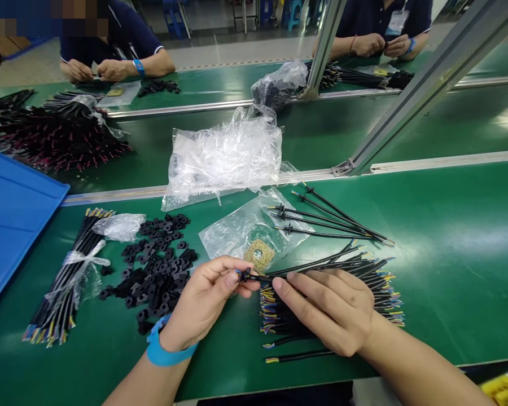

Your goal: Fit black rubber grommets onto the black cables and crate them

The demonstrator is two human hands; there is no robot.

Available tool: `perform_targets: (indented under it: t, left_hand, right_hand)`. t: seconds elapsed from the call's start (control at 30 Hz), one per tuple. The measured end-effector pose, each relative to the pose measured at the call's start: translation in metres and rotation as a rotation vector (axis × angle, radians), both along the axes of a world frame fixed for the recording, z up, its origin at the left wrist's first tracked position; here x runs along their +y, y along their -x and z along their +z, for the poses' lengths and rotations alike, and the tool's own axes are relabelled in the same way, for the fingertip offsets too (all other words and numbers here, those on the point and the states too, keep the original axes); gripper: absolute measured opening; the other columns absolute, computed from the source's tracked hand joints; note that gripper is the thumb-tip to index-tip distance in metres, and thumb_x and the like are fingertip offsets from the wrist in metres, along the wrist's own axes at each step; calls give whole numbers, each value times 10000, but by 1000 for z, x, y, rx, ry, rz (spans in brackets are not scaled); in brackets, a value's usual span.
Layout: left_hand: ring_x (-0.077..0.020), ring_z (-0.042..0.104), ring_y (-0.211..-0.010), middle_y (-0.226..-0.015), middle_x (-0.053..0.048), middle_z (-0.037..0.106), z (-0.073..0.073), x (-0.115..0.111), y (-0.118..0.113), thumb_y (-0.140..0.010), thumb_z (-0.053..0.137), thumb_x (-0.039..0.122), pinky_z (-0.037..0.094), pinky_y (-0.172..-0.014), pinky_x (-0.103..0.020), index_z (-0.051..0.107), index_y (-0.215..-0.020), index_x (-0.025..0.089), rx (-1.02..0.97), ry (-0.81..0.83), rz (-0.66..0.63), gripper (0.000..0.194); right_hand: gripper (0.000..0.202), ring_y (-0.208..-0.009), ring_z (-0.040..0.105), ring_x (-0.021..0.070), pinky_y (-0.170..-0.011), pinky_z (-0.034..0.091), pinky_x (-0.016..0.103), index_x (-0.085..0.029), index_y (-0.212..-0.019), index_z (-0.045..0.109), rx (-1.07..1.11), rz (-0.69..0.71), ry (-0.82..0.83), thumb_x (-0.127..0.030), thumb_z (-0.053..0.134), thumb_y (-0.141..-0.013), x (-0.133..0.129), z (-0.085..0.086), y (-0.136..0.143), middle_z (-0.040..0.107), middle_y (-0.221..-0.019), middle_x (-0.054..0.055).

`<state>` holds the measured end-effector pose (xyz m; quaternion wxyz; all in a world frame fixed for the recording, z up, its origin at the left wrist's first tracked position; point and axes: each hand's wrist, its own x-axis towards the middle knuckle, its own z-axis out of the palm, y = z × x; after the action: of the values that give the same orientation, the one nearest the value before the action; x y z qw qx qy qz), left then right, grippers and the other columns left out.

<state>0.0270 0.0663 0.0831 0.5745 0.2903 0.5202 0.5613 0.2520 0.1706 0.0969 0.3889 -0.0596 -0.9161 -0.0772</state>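
Note:
My left hand (214,296), wearing a blue wristband (169,352), pinches a small black grommet (245,275) at the end of a black cable (266,278). Further along that same cable are the thumb and fingers of my right hand (334,307), closed on it. Under my right hand lies a row of black cables (381,287) with blue, yellow and brown wire ends. Left of my left hand is a loose heap of small black grommets (156,270). Beyond my fingers, a clear bag (224,231) carries a yellowish ring of tiny beads or pieces (258,255).
Several cables with grommets on them (334,217) lie at the back right. A tied cable bundle (68,276) and a blue bin (17,214) are at left. Crumpled plastic bags (228,155) rest against a metal rail. A slanted metal post (423,84) rises at right. Two people work opposite.

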Motion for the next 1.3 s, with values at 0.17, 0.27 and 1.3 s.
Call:
perform_targets:
  t: [0.17, 0.27, 1.3]
  left_hand:
    - [-135, 716, -704, -858, -63, 790, 0, -1, 1, -771, 886, 453, 595, -639, -190, 865, -937, 257, 287, 14, 44, 258]
    - [-157, 735, -703, -771, -50, 780, -2, -1, 0, -764, 896, 392, 623, -661, -215, 863, -990, 255, 319, 59, 35, 267]
    - [-228, 798, -900, -969, -44, 833, -1, -5, -4, -747, 920, 284, 674, -816, -303, 772, -1213, 295, 566, -260, -27, 489]
  right_hand:
    - [186, -764, 643, 123, -630, 453, 268, -182, -1026, 818, -14, -13, -89, -172, 640, -973, 1, 3, 0, 790, -925, 35]
    - [185, -756, 649, 124, -617, 461, 269, -156, -1030, 810, -1, -18, -52, -161, 633, -976, 1, 1, 0, 793, -921, 34]
    - [207, -664, 680, 124, -615, 538, 233, -155, -990, 705, -47, 83, 641, -257, 543, -1067, -7, -12, 16, 722, -772, 26]
